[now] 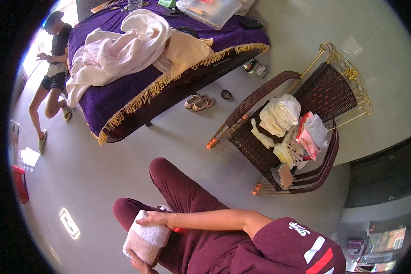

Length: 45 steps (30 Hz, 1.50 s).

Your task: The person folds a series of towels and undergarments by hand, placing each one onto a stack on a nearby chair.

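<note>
A folded pink and white terry towel lies over my lap, held between both hands. My right hand rests on its upper end, with the thumb and fingers spread across the white part. At the lower end my left hand grips the pink edge; part of this hand is cut off by the frame. Beneath the towel are my knees in maroon trousers. A small red patch shows beside my right wrist; I cannot tell what it is.
A woven armchair holds folded white cloths and pink and grey garments. A purple fringed cloth covers the table, bearing a crumpled pale towel and a clear plastic box. Shoes lie below. A person stands left.
</note>
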Tool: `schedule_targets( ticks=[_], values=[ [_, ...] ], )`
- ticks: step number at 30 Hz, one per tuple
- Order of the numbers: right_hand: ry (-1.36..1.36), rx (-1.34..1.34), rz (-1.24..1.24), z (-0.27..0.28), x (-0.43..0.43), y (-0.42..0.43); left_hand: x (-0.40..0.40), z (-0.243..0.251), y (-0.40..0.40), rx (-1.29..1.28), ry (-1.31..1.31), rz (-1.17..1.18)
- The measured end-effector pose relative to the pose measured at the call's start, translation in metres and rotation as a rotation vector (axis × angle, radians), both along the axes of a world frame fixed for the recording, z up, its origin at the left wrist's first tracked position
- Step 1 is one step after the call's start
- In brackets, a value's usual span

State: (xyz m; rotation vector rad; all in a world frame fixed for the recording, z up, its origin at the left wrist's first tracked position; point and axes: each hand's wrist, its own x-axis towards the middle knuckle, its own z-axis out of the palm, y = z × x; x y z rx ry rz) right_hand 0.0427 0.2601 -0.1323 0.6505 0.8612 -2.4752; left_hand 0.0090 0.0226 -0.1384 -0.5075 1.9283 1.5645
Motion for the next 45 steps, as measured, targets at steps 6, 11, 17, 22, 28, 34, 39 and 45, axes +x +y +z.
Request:
schedule_targets(
  ticks=[6, 11, 17, 22, 28, 34, 39, 45],
  values=[
    [0.075, 0.360, -0.120, -0.003, 0.002, -0.009, -0.003, 0.011, 0.001, 0.673, -0.426, -0.009],
    [0.340, 0.651, -0.068, 0.008, -0.012, -0.016, -0.003, 0.012, -0.017, 0.574, -0.268, 0.118],
    [0.324, 0.793, -0.033, 0.015, -0.012, 0.012, 0.004, 0.052, 0.034, 0.360, 0.065, 0.051],
    [0.393, 0.871, 0.133, 0.044, -0.015, 0.031, 0.011, 0.056, 0.039, 0.611, -0.103, 0.088],
    [0.153, 0.413, -0.049, 0.079, -0.009, 0.052, 0.013, 0.057, 0.036, 0.873, -0.341, 0.449],
    [0.212, 0.414, -0.021, 0.072, 0.020, 0.045, 0.019, 0.049, 0.038, 0.857, -0.339, 0.474],
    [0.301, 0.585, 0.000, 0.051, 0.019, 0.034, 0.026, 0.042, 0.032, 0.791, -0.300, 0.425],
    [0.296, 0.849, 0.015, 0.050, 0.023, 0.027, 0.022, 0.034, 0.022, 0.750, -0.335, 0.401]
  ],
)
